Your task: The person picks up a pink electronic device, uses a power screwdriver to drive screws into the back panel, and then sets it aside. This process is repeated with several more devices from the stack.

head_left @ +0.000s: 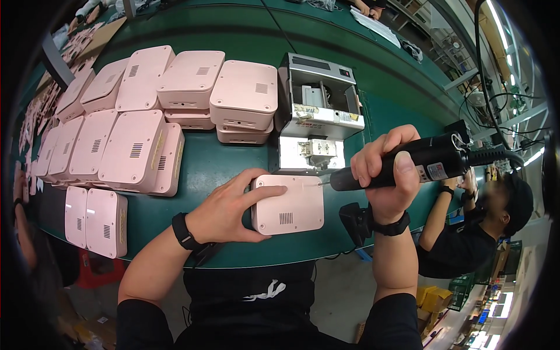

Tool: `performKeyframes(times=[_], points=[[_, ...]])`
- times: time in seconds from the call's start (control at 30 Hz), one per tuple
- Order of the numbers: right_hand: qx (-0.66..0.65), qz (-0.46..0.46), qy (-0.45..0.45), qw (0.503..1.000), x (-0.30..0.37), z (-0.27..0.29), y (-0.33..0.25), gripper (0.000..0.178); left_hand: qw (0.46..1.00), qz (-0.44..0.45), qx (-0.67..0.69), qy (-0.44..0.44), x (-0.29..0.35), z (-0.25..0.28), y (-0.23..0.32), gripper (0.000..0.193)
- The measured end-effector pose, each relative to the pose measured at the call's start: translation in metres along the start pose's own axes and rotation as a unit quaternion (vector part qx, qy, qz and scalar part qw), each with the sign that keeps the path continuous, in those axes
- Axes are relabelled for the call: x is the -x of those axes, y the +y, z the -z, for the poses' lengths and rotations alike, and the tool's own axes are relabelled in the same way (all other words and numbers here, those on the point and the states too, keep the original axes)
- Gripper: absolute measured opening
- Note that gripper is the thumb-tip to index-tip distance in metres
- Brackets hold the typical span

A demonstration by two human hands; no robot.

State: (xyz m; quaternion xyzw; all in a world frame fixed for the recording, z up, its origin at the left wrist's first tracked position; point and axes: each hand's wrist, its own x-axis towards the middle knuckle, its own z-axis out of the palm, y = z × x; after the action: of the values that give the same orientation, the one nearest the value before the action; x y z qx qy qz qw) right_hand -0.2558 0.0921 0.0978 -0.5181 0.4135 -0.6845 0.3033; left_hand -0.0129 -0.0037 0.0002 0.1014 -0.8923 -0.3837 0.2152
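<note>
A pink plastic box-shaped housing (289, 204) with rounded corners, a small vent grille and corner screw holes lies on the green table in front of me. My left hand (239, 204) grips its left side, thumb and fingers along the edges and one finger across the top. In my right hand (389, 169) is a black electric screwdriver (429, 160), held sideways with its cable running off to the right. Its bit points at the upper right corner of the housing; whether it sits in the hole I cannot tell. Behind stands a grey metal screw feeder (321, 96).
Several more pink housings (131, 146) are stacked and leaned together on the left of the green table (204, 157). A person in a black cap (516, 198) works at the right. Another person's hands (367, 9) show at the far edge. A red stool (99, 271) stands below at left.
</note>
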Motion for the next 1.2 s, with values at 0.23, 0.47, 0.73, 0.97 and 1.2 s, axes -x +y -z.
performKeyframes(times=[0.23,0.47,0.73,0.97,1.2], points=[[-0.014,-0.009,0.014,1.000,0.000,0.003,-0.003,0.029,1.000,0.000,-0.002,-0.004,0.001,0.001,0.001,0.079],[-0.026,0.018,0.006,0.999,-0.009,-0.010,-0.030,0.028,0.999,-0.001,-0.014,-0.030,0.000,-0.002,0.005,0.084],[0.027,0.031,0.072,0.997,-0.036,-0.023,-0.022,0.027,1.000,-0.004,-0.003,-0.026,-0.001,-0.004,0.003,0.087],[-0.013,-0.006,0.026,1.000,-0.018,-0.033,-0.024,0.028,1.000,-0.003,-0.012,-0.013,0.004,-0.004,0.001,0.088],[0.006,-0.005,0.021,1.000,-0.010,-0.039,-0.009,0.029,1.000,-0.003,-0.002,-0.013,0.003,-0.005,0.000,0.088]])
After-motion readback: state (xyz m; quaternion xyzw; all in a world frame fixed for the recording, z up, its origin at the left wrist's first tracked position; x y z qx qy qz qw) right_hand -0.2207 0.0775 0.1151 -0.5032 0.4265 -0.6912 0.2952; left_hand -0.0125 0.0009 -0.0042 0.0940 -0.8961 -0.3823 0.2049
